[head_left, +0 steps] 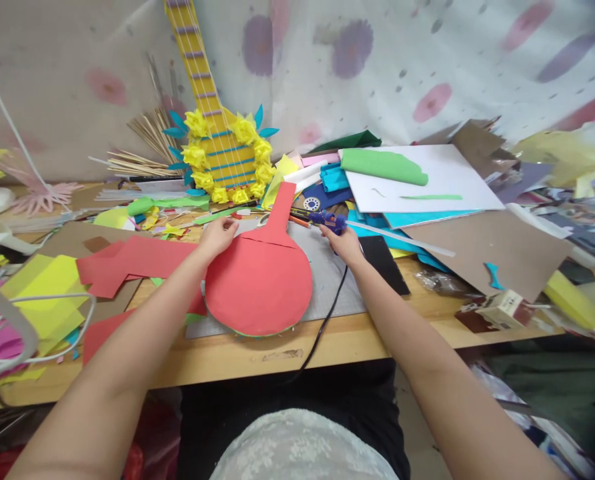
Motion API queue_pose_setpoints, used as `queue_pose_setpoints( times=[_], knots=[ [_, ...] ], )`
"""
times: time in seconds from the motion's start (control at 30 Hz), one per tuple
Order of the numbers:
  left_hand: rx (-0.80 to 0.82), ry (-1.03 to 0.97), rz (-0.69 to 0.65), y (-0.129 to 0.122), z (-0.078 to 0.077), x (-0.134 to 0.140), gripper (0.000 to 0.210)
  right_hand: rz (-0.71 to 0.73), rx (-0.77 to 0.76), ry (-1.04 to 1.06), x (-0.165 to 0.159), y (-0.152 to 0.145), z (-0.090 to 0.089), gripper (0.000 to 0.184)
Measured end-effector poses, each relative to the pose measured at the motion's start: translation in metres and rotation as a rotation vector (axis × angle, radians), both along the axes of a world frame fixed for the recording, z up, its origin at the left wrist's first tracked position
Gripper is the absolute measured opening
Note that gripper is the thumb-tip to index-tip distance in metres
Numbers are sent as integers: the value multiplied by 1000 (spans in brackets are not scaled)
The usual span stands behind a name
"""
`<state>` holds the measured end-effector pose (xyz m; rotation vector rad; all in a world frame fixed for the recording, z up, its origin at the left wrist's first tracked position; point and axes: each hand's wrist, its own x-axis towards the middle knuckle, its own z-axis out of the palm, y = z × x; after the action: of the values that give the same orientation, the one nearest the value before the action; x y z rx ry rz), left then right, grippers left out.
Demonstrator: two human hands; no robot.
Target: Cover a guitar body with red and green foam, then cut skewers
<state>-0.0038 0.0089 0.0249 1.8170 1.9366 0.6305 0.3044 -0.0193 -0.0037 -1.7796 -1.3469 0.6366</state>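
Note:
A red paddle-shaped cutout (260,287) lies on a grey mat (335,293), its handle pointing away from me. A dark line crosses it below the handle, and a green rim shows along its near edge. My left hand (219,237) is at the upper left edge of the paddle shape, fingers curled together; whatever they pinch is too small to tell. In my right hand (345,243) is a blue hot glue gun (330,221), right of the handle, its nozzle towards the left. A long translucent glue stick (402,239) sticks out behind it.
A yellow paper guitar (222,143) with flowers leans at the back. Red paper pieces (140,260) and yellow sheets (47,300) lie left. A white board (417,180) and brown cardboard (497,247) are right. The gun's black cord (327,317) drops over the table edge.

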Motion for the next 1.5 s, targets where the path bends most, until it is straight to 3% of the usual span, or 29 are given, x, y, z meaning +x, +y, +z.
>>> queue_pose_setpoints(
  times=[0.4,0.63,0.77,0.83,0.93,0.97,1.07,1.17,1.23,1.33,1.5],
  knots=[
    [-97,147,-50,-1,5,13,36,-61,-23,-253,16,-10,-19,47],
    [-132,162,-65,0,3,15,37,-84,-122,-284,17,-6,-19,49],
    [-8,144,-58,-6,4,18,36,-97,-95,-292,17,-10,-15,52],
    [171,151,-152,-13,5,20,36,-148,14,-330,18,-20,-15,49],
    [299,185,-470,-27,5,23,42,-231,170,-402,13,-41,-15,34],
    [283,209,-563,-32,4,24,45,-170,211,-412,9,-48,-14,27],
    [206,314,-685,-41,0,26,55,235,301,-421,-12,-55,-7,18],
    [157,403,-696,-44,-5,29,61,623,406,-478,-39,-42,3,37],
    [129,438,-698,-44,-6,30,62,787,362,-546,-55,-28,7,52],
    [104,451,-699,-43,-8,30,62,898,228,-637,-69,-15,7,59],
    [96,421,-679,-41,-11,29,55,885,172,-693,-72,-19,2,60]
  ],
)
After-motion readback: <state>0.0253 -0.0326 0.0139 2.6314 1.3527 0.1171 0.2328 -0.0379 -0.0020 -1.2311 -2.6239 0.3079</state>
